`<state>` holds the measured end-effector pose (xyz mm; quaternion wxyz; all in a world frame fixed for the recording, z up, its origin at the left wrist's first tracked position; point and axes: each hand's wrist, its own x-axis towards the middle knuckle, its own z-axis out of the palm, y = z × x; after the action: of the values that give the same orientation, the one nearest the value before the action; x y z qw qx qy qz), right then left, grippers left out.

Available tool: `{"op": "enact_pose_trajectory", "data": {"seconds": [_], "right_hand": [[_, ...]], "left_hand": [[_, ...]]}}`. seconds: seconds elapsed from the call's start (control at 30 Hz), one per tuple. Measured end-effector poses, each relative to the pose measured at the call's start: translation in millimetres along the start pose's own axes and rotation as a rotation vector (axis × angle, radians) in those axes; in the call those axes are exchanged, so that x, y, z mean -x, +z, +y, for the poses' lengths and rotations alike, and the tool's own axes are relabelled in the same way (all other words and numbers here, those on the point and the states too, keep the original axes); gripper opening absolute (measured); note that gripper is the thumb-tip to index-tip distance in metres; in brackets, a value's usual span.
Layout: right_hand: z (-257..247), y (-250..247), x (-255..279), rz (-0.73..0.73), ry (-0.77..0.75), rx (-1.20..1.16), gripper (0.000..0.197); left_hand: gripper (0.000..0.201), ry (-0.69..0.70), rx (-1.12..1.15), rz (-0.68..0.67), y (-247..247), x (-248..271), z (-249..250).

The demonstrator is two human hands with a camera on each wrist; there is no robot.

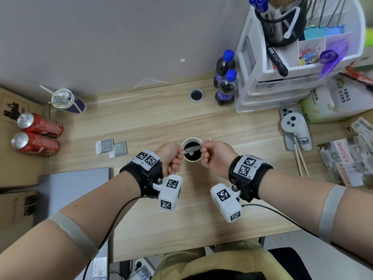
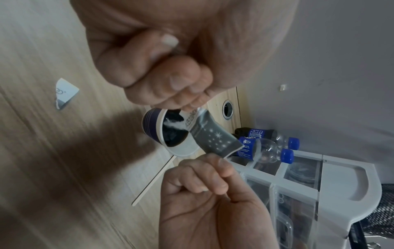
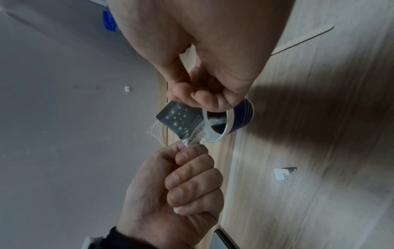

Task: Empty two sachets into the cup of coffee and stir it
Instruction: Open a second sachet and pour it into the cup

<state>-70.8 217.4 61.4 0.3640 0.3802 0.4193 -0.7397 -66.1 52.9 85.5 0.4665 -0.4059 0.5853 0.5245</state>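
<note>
A grey star-printed sachet (image 1: 191, 148) is being held directly over the cup of coffee (image 1: 192, 158), which is standing upright on the wooden desk (image 1: 153, 122) between the two wrists. One end of the sachet is being pinched by the left hand (image 1: 171, 156), its thumb and forefinger closed on the packet and the other fingers curled into the palm; the opposite end is being pinched by the right hand (image 1: 215, 156) in the same curled manner. In the left wrist view the sachet (image 2: 211, 136) is being tilted with its lower, lettered end over the cup's mouth (image 2: 170, 133), and white powder (image 2: 173, 125) is being seen on the dark liquid. The same is being shown in the right wrist view, where the sachet (image 3: 181, 123) is being stretched between the two hands just beside the white rim of the blue-banded cup (image 3: 232, 119). A wooden stirrer (image 2: 153, 181) is being left flat on the desk just beyond the cup, on the right hand's side. Two more sachets (image 1: 111, 147) are lying side by side on the desk to the left of the left hand, well apart from the cup. Whether those two are opened cannot be told.
</note>
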Motion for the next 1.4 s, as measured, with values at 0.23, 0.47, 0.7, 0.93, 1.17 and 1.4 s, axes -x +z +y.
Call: {"op": "enact_pose_trajectory", "data": {"seconds": [0.23,0.47,0.7,0.93,1.17,1.4], "right_hand": [[0.2,-1.7,0.9,-0.007,-0.008,-0.006,0.017],[0.2,-4.4,2.0,-0.009,-0.019,0.007,0.016],[0.4,-5.8,2.1,-0.02,-0.026,0.004,0.016],[1.3,-6.4,0.3,-0.02,-0.013,-0.005,0.015],[1.6,-6.7,-0.3,-0.02,-0.02,0.004,0.014],[-1.3,-3.8,3.4,0.021,-0.027,0.058,0.018]], "left_hand": [[0.031,0.011,0.005,-0.004,2.2,1.8,-1.8],[0.031,0.013,0.003,0.0,5.0,2.8,-2.1],[0.032,0.017,-0.003,-0.007,6.5,3.8,-2.5],[0.032,0.012,-0.022,-0.009,7.3,4.6,-3.0],[0.031,0.029,-0.028,-0.016,9.2,4.6,-3.1],[0.03,0.044,-0.024,-0.017,6.9,2.8,-2.8]]}}
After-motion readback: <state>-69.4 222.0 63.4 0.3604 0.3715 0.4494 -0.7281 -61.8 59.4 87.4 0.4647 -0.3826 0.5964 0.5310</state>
